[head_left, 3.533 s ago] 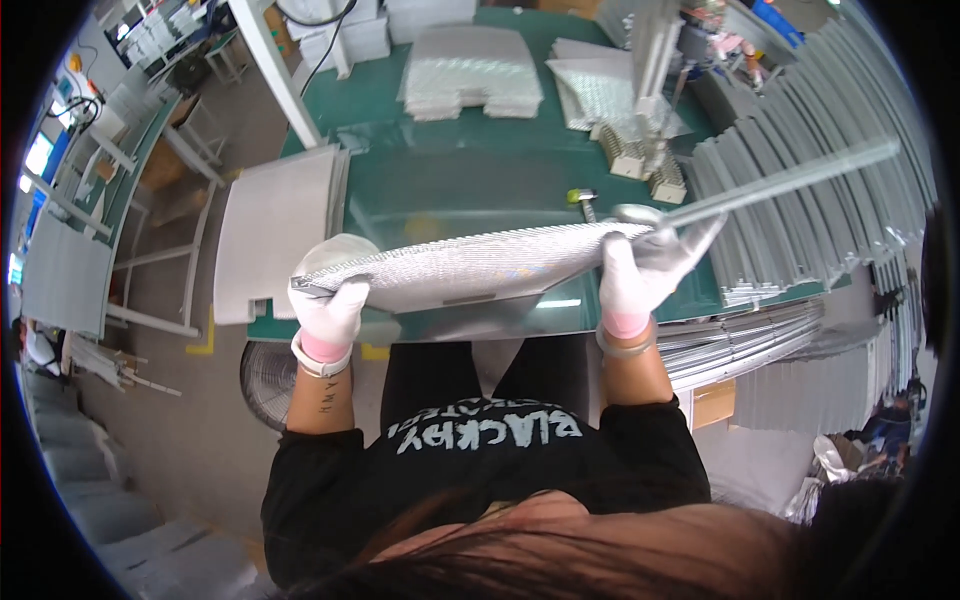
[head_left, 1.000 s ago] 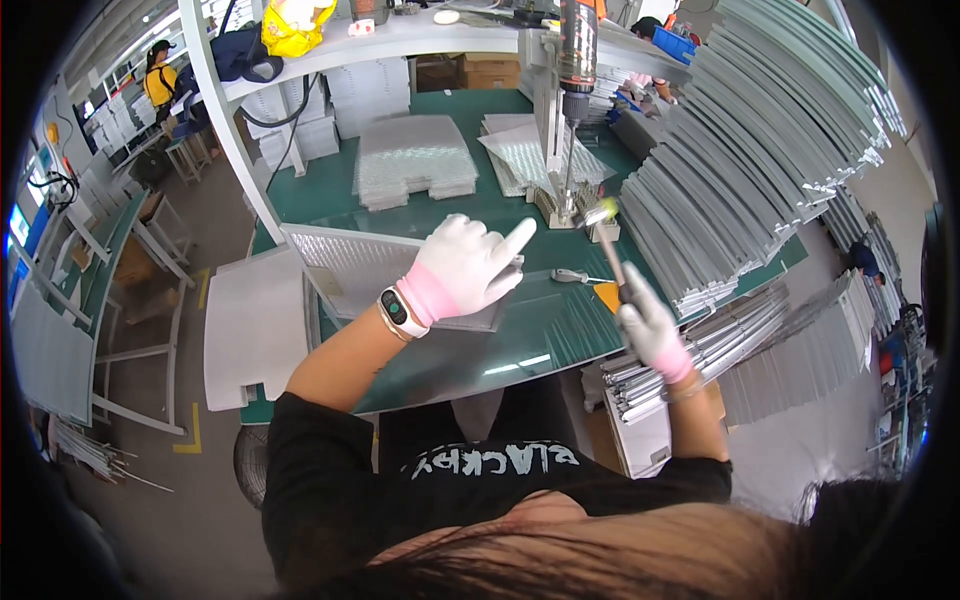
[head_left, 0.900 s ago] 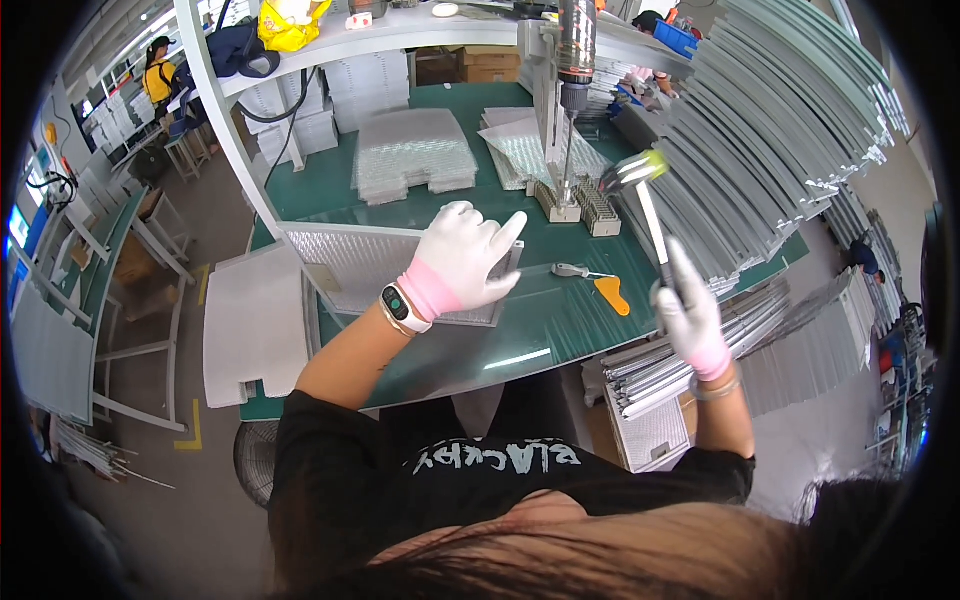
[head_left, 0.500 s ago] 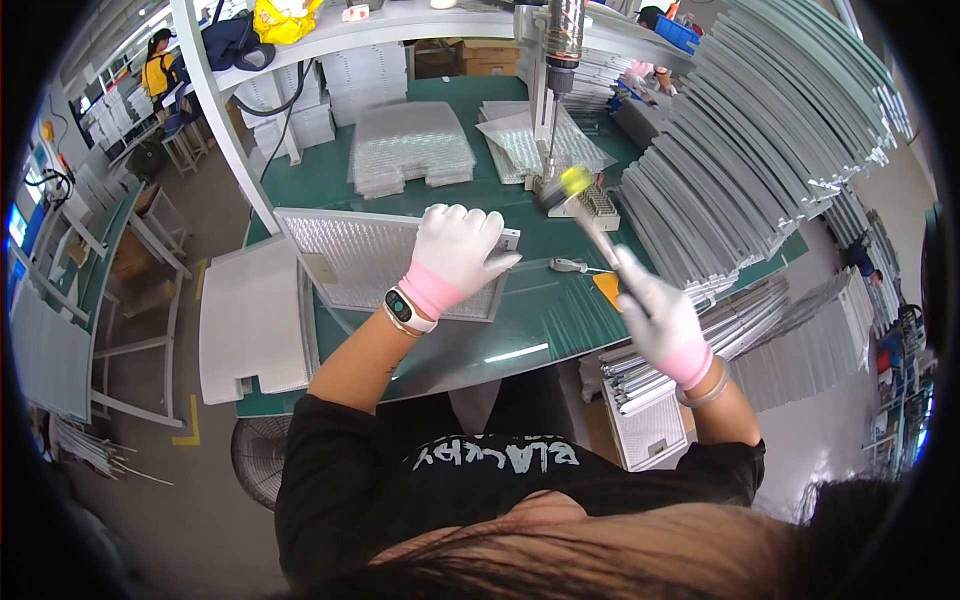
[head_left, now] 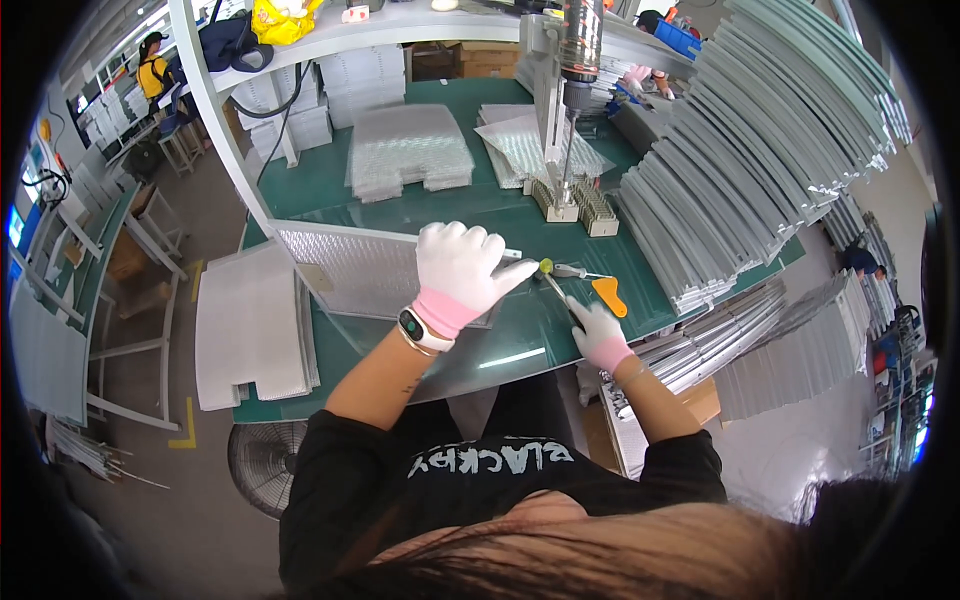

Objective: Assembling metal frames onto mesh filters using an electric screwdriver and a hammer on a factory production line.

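Panel [head_left: 355,270] stands tilted on the worktop [head_left: 500,210], left hand [head_left: 458,270] half-curled at its top edge, grip hidden; hammer [head_left: 553,285], clasped by the right hand [head_left: 603,335], has dropped beside it, seemingly within striking reach.

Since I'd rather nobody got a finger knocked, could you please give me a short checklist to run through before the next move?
1. Hammer held by its handle in the right hand: ok.
2. Left hand at the framed panel: ok; firmness of its grip: cannot tell.
3. Left thumb well clear of the hammer: not ok, looks very close.
4. Screwdriver well away from the hammer head: not ok, lies close by.
5. Orange tool out of both hands: ok, lying on the bench.
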A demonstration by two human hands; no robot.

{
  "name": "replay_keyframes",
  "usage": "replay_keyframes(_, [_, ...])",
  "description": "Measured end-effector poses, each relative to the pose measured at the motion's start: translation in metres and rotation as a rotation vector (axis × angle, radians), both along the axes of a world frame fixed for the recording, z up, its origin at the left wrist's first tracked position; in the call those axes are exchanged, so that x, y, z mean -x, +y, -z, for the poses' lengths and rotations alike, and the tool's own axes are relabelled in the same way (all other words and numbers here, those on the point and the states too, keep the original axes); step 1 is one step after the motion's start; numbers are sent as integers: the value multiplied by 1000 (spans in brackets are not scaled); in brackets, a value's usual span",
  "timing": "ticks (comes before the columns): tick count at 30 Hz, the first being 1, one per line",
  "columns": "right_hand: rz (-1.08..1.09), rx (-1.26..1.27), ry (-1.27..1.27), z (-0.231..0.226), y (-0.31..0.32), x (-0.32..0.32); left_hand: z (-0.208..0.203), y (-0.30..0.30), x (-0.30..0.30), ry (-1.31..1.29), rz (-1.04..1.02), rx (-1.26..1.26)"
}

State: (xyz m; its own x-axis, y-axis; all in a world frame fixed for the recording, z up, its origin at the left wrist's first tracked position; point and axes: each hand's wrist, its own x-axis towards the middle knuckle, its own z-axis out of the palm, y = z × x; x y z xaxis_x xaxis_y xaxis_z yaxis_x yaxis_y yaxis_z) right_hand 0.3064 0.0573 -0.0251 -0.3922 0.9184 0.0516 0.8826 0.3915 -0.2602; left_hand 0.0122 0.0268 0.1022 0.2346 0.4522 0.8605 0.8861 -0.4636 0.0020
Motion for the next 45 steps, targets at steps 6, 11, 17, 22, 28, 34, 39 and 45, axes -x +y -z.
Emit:
replay_keyframes(6, [-415,-658,1200,-224,70,106,0,-5,-12,-119,-64,-60])
replay_keyframes(11, [-1237,-394,1373,-327,108,156,4,8,-19,-104,-55,-93])
replay_keyframes(17, [-555,284,1932,-320,73,166,2,14,-10,-106,-19,-22])
replay_keyframes(22, [-552,356,1863,-300,85,170,7,19,-12,-130,-38,-9])
replay_keyframes(28, [-701,430,1783,-299,79,178,7,23,-10,-177,17,-5])
replay_keyframes(34, [-1032,564,1485,-269,79,187,3,18,-12,-241,63,56])
replay_keyframes(39, [-1030,718,1682,-250,82,198,14,16,-16,-367,126,5])
replay_keyframes(45, [-1110,922,1674,-252,74,199,15,17,-16,-349,145,-36])
